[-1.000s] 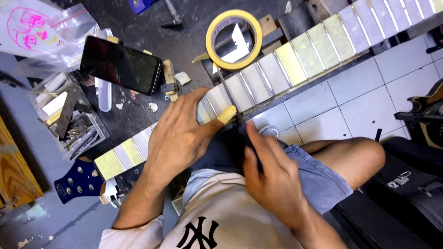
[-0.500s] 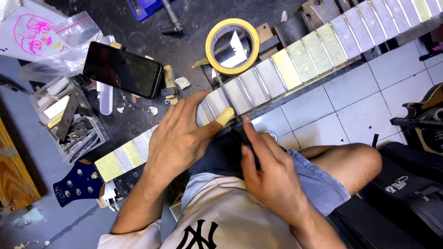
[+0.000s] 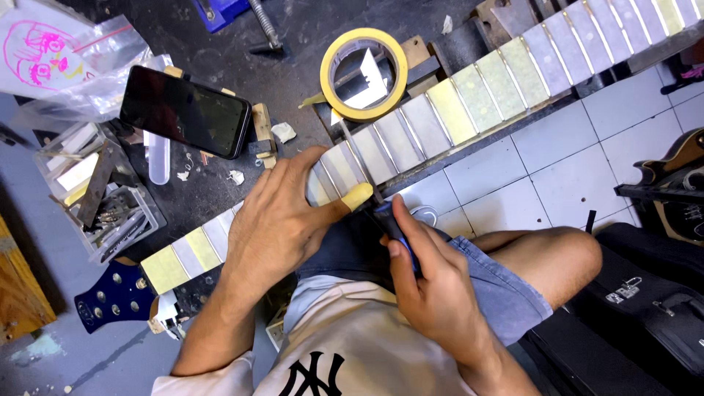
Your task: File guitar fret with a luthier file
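Note:
A guitar neck lies diagonally across the workbench, its fretboard masked with strips of yellowish and grey tape. Its dark blue headstock sits at the lower left. My left hand presses flat on the neck, and its thumb, wrapped in yellow tape, points right along the near edge. My right hand grips a blue-handled tool whose thin metal tip rests on a fret beside the left thumb.
A roll of masking tape stands behind the neck. A black phone leans on blocks at the left, above a clear box of tools. Plastic bags lie far left. Black cases and another guitar rest on the tiled floor at right.
My right hand has moved slightly along the neck with the tool; my left hand stays pressed on the fretboard. The view has shifted a little.

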